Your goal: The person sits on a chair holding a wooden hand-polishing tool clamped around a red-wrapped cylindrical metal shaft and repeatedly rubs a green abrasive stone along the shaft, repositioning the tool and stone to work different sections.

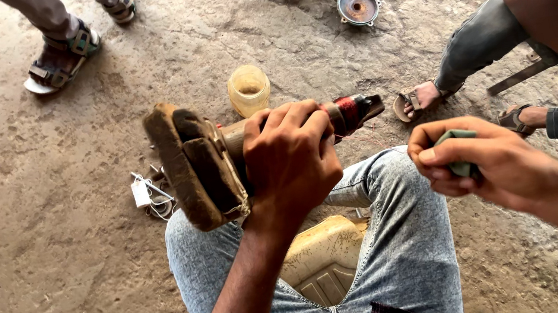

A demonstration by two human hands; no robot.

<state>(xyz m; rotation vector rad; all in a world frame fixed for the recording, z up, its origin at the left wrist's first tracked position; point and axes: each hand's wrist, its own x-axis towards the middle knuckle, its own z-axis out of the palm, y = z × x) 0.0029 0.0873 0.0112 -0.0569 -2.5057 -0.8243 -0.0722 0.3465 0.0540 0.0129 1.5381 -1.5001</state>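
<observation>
Wound armature (351, 113) with red copper coil, mounted on a shaft ending in a worn brown padded block (193, 165), held level above the left knee of the blue jeans (412, 232). Left hand (291, 158) clamped fully round the shaft between block and coil, knuckles up, wrist straight, forearm rising from below. Right hand (480, 160) closed round a small green-grey piece (458, 153), thumb and forefinger pinched over its top, held just right of the knee and well apart from the coil.

Advised for the step in hand: firm left grip on the shaft only, no pressure on the fine windings; axis kept level and braced against the thigh; right hand brought in square to the coil end, light contact, no twisting of loose wire.

Surroundings: yellowish plastic seat (322, 258) beneath; translucent jar (249, 90) on the dirt floor (18, 223) behind the block; white charger with cable (143, 194) beside it; round metal cover (358, 6) farther off. Second person seated at right, sandalled foot (420, 99) near the coil tip; third person's sandalled feet (62, 57) at top left.
</observation>
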